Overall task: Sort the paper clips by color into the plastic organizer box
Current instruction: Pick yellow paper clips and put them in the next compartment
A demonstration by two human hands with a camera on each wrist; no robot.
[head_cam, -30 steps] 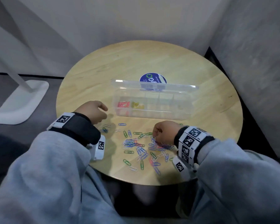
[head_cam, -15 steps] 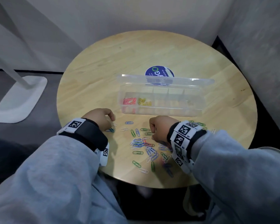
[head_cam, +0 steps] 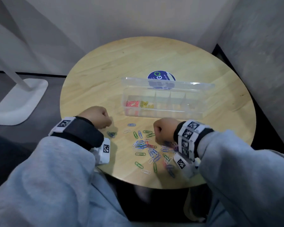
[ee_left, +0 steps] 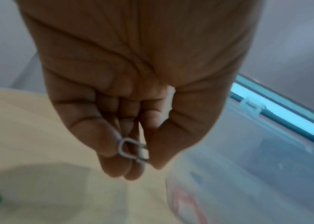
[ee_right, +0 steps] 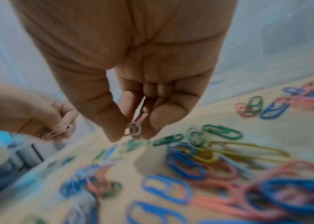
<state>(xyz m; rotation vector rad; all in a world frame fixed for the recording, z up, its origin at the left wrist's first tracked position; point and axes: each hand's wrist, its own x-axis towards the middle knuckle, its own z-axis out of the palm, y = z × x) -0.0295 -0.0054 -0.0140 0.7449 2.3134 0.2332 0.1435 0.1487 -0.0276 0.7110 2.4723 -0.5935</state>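
Head view shows the clear plastic organizer box point(head_cam: 164, 102) lying lengthwise across the round pale wooden table point(head_cam: 138, 63), its lid raised at the far side, its long axis running left to right just beyond both sets of knuckles. Pink paper clips point(head_cam: 132, 104) fill its leftmost compartment and yellow paper clips point(head_cam: 145, 104) the next one. The loose heap of blue, green, pink and white paper clips point(head_cam: 147, 146) lies on the wood between the two wrists, nearer the right one.

The left hand point(head_cam: 97, 117) is curled, thumb and fingertips pinching a small silvery-white paper clip point(ee_left: 131, 149), rounded end pointing back toward the wrist. The right hand point(head_cam: 164, 129) is curled too, thumb and forefinger pinching a pale greyish clip point(ee_right: 133, 130) just above the heap; green clips point(ee_right: 221, 131) lie right beside those fingertips.

A round blue sticker point(head_cam: 161, 77) shows behind the box lid. Grey walls close in around the table, and a white stand base point(head_cam: 20, 102) sits on the dark floor well off to the left.
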